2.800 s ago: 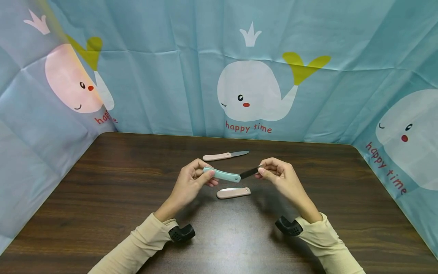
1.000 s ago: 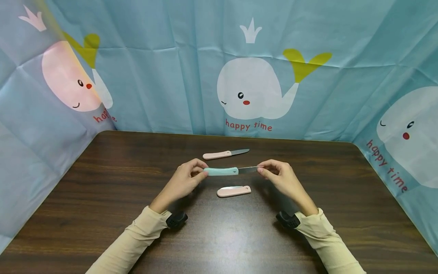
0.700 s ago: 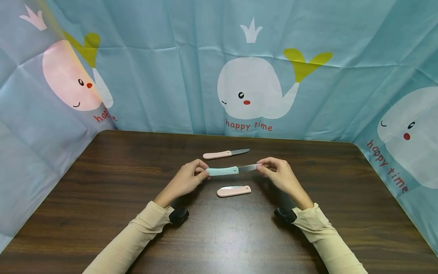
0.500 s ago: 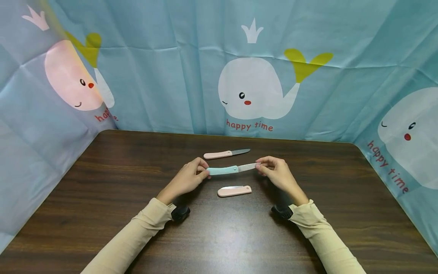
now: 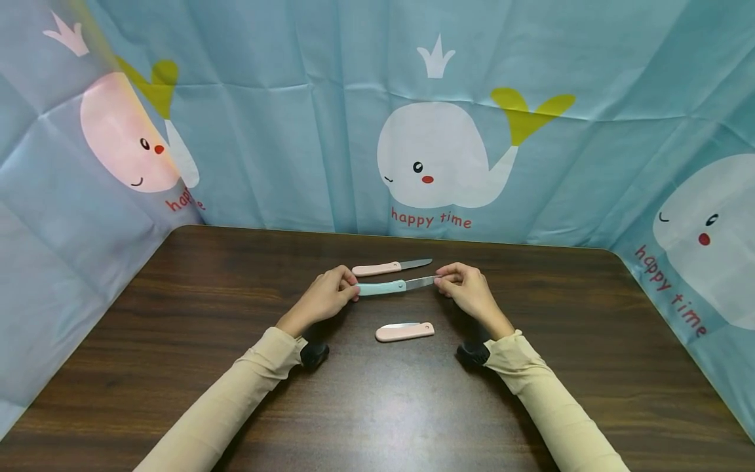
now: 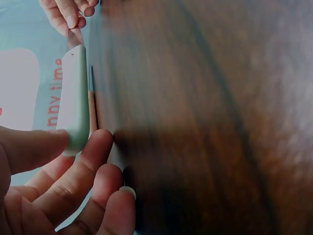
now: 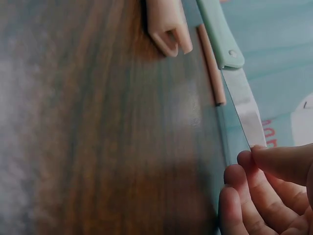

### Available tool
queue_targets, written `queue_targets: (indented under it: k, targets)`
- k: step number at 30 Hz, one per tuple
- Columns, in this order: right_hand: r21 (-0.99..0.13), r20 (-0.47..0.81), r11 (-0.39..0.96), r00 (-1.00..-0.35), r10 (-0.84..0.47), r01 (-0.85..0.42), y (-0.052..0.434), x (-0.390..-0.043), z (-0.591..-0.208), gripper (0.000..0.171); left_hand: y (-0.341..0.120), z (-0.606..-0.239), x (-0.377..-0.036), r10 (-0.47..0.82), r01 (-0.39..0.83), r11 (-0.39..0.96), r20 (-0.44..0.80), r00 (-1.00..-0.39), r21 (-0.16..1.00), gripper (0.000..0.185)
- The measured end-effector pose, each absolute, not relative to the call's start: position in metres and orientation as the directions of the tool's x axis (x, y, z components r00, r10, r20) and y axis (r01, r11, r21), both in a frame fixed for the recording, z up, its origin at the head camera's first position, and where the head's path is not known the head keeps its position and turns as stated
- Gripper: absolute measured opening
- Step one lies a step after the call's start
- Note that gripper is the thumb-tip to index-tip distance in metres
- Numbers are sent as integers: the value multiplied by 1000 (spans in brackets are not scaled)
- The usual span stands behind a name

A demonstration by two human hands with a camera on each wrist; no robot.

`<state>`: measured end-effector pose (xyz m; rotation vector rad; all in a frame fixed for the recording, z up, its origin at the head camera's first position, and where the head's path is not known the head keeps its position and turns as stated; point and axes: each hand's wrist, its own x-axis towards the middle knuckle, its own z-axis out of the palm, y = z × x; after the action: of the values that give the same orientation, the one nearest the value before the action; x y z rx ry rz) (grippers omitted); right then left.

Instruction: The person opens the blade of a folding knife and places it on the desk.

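Dark wood-grain table, walled on three sides by a blue whale-print curtain lettered "happy time". Teal knife held level just above the table, unfolded: left hand pinching the handle end, right hand pinching the blade tip. Just behind the teal knife, an open pink knife; nearer, a folded pink knife.

The held knife has a mint-green handle and silver blade. Two other knives, one open and one folded, are pale pink. The surface is dark brown woodgrain. The backdrop is light blue with white whales and red lettering.
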<state>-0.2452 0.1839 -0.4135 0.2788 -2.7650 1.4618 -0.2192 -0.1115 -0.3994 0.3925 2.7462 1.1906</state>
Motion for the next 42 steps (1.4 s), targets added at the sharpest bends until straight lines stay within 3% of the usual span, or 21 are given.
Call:
queue_targets:
  k: [31,42]
  targets:
    - [-842,24,529,-986,-166,-109,192,-259,-416,22,-111,-405,-233,218,124,723,-53,-975,679,18]
    - [-830,19,539,-973,-228,-143,197,-251,-410,26,-113,-403,-225,247,181,679,11,-969,711,16]
